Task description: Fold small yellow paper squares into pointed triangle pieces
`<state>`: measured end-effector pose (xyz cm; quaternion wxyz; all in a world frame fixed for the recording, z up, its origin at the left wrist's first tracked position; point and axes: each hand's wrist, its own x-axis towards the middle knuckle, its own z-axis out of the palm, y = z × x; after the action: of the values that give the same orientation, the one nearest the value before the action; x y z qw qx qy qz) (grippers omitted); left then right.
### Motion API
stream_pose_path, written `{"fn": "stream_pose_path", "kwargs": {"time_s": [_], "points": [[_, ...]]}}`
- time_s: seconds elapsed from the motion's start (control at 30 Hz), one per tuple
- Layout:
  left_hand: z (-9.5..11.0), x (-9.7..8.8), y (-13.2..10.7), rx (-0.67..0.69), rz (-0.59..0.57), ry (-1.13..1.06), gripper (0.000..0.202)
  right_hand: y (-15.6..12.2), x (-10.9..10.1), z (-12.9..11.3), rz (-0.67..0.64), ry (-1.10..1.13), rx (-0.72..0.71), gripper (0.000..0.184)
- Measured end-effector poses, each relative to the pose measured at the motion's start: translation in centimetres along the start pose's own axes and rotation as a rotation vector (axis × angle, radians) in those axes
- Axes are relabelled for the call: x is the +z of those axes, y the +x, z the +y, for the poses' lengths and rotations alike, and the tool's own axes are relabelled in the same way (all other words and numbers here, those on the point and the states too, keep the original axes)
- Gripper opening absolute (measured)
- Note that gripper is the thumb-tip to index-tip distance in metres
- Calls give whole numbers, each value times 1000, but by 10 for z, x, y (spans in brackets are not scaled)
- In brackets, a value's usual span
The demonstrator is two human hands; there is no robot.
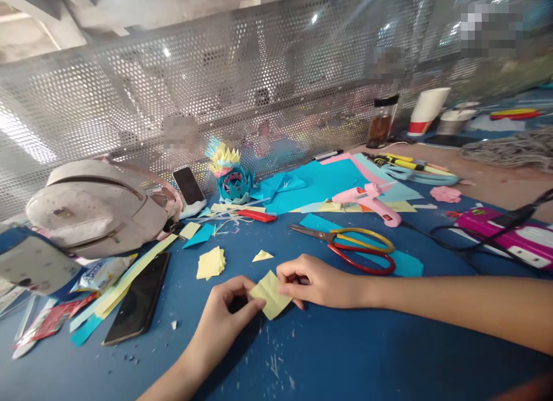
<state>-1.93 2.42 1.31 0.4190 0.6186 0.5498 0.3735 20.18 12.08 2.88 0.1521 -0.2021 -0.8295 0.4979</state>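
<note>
A small square of yellow paper [271,295] with crease lines is held between my two hands, just above the blue tabletop. My left hand [227,314] pinches its left corner between thumb and fingers. At the opposite corner, my right hand [317,281] grips it the same way, fingers curled. Just beyond the hands lies a small folded yellow paper triangle [262,256]. To its left sits a stack of yellow paper squares [211,263]. Scissors [345,243] with one yellow and one red handle rest beyond my right hand, partly on blue paper [408,264].
A pink glue gun [374,203], a red utility knife [257,216] and blue paper sheets [315,182] lie farther back, near a folded-paper model [233,179]. On the left are a phone [140,303] and a backpack [99,208]. A magenta power strip [505,234] with cables is at right.
</note>
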Motion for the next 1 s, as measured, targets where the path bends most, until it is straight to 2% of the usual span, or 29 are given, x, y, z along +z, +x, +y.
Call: {"fn": "stream_pose_path", "kwargs": {"time_s": [0.1,0.27,0.4,0.53,0.63,0.73,0.83,1.0], "points": [[-4,-3,0,16,63,-61,26,0,0,2,-28,69,7,31],[-3,1,-1,50,107,-100,29,-1,0,-1,-77,-37,7,31],[1,8,-4,72,86,-78,25,0,0,-3,-16,-41,-23,39],[4,10,-9,120,70,-2,22,0,1,-2,46,-90,-33,37],[8,8,-14,195,44,92,22,-1,2,-2,46,-195,-34,32],[10,7,-18,320,-32,184,13,-1,2,-4,28,-267,1,28],[8,6,-21,439,-96,285,14,-1,3,-7,22,-333,33,24],[9,5,-26,653,-56,821,24,-1,9,-5,24,-493,-10,21]]}}
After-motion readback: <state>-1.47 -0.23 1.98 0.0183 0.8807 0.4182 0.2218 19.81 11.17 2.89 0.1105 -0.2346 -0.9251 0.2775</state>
